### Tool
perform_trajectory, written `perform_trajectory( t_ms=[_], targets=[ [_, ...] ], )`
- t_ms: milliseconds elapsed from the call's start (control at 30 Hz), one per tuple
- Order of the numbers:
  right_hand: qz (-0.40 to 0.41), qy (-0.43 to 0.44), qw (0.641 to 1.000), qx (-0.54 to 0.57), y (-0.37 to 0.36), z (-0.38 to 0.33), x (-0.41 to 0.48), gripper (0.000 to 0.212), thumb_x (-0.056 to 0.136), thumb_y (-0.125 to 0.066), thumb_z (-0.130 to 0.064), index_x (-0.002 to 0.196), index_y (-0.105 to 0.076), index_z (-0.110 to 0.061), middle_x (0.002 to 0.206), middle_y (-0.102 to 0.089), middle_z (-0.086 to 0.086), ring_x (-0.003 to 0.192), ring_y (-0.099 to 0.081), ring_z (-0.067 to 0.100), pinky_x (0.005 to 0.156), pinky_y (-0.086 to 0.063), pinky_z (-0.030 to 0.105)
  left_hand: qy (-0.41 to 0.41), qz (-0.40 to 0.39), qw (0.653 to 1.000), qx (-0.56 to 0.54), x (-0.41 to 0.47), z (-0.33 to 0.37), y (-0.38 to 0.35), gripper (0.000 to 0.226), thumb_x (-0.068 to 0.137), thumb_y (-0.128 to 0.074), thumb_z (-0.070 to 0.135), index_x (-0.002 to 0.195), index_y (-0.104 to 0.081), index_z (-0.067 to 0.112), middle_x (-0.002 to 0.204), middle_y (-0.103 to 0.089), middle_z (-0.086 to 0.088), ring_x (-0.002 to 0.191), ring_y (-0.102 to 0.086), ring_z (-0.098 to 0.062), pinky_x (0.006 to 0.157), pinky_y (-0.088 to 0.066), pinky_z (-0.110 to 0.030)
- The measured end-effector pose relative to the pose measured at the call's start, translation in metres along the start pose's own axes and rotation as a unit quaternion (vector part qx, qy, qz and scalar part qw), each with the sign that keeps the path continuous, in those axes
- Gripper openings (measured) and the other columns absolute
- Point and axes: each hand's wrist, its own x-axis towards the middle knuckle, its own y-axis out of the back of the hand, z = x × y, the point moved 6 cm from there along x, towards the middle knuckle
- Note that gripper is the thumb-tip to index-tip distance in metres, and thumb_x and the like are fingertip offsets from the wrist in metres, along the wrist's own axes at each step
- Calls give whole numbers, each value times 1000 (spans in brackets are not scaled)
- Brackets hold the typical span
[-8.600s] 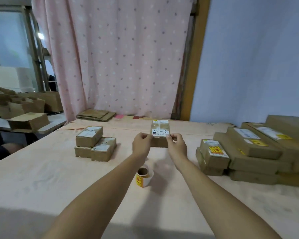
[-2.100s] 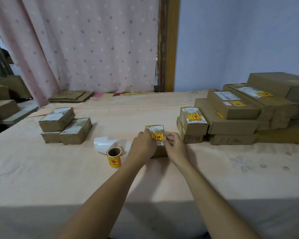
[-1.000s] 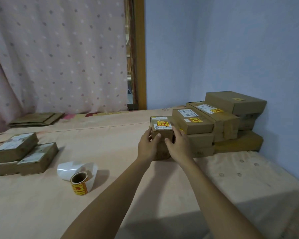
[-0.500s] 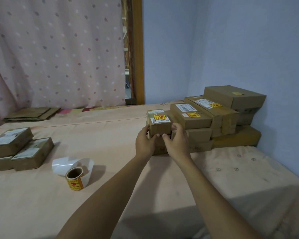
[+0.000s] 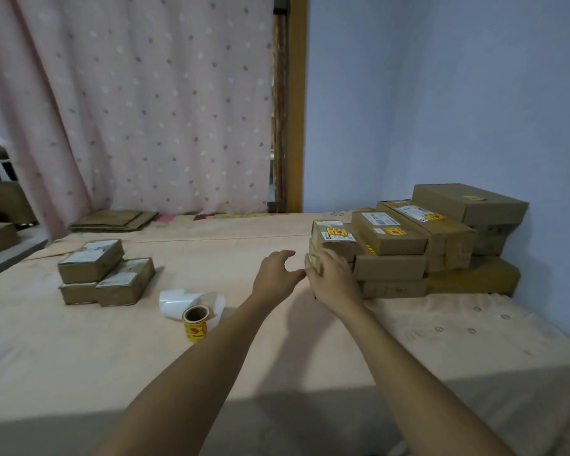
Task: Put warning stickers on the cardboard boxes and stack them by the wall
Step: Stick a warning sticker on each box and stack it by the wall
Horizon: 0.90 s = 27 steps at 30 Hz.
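**Just placed: stickered box on the stack by the wall**

Evidently the stacking step was closing out. The small stickered box [image 5: 333, 237] sat on top of another small box at the near-left end of the stack [image 5: 418, 245] against the blue wall [image 5: 458, 110]. The right hand [image 5: 333, 279] lay flat against the lower box, fingers spread, gripping nothing. The left hand [image 5: 277, 274] hovered just left of it, fingers loosely curled and empty.

Next move, by my reckoning: turn left to the three unstickered boxes [image 5: 104, 273] and the sticker roll [image 5: 195, 322], which stood well apart from the stack on the desk [image 5: 79, 350].

Writing: yellow stickers with red marks on the stacked boxes and the roll; white shipping labels; handwriting on a lower box front. None legible.
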Motion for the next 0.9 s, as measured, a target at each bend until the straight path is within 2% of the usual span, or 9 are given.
perform_trajectory(
  t_ms=[100, 233, 400, 500, 600, 667, 767, 900],
  targets=[
    [-66, 9, 997, -44, -19, -30, -3, 52, 104, -44, -46, 152, -45, -24, 164, -32, -8, 152, -23, 18, 119, -27, 42, -13, -10, 994, 112, -13, -18, 45, 60, 91, -64, 45, 144, -51, 21, 147, -51, -1, 138, -41, -21, 107, -41, -40],
    [-120, 53, 985, -114, -52, -80, -5, 58, 105, -38, -51, 157, -37, -24, 168, -24, -5, 154, -20, 19, 123, -17, 40, 5, 20, 981, 194, -30, -50, 116, 60, 93, -58, 50, 146, -49, 23, 148, -49, 0, 138, -40, -21, 106, -42, -40],
    [-171, 92, 972, -129, -101, -147, 3, 62, 105, -37, -55, 160, -30, -26, 169, -20, -5, 155, -19, 21, 123, -22, 43, 58, 48, 964, 256, -53, -107, 202, 60, 93, -54, 55, 145, -49, 25, 148, -49, 1, 137, -41, -21, 107, -41, -39],
    [-202, 129, 962, -133, -135, -189, 11, 65, 105, -36, -57, 160, -28, -25, 170, -18, -4, 155, -18, 21, 123, -21, 42, 103, 69, 951, 283, -62, -146, 253, 52, 95, -50, 54, 136, -56, 24, 144, -53, 0, 130, -45, -22, 99, -44, -39],
    [-227, 163, 952, -128, -173, -228, 16, 66, 105, -35, -56, 161, -26, -23, 170, -16, -2, 155, -17, 21, 122, -20, 41, 146, 69, 937, 309, -71, -183, 295, 53, 95, -52, 49, 144, -50, 28, 146, -51, -1, 129, -45, -24, 95, -45, -38],
    [-244, 173, 946, -123, -200, -252, 17, 66, 104, -35, -56, 161, -26, -23, 170, -16, -2, 155, -16, 22, 122, -19, 41, 177, 66, 928, 321, -75, -208, 317, 51, 93, -52, 46, 141, -52, 29, 141, -54, -2, 125, -46, -24, 92, -45, -37],
    [-263, 187, 940, -112, -239, -283, 19, 67, 103, -36, -56, 160, -28, -22, 170, -18, -1, 155, -18, 21, 123, -19, 40, 219, 62, 913, 338, -75, -243, 338, 48, 93, -49, 50, 133, -54, 24, 133, -57, -2, 124, -46, -24, 91, -44, -37],
    [-282, 194, 933, -110, -282, -308, 28, 63, 101, -38, -56, 153, -37, -20, 163, -33, 1, 150, -28, 24, 119, -28, 42, 249, 65, 912, 320, -66, -279, 353, 59, 95, -47, 52, 145, -46, 23, 144, -51, -4, 134, -41, -25, 100, -42, -39]
  ],
)
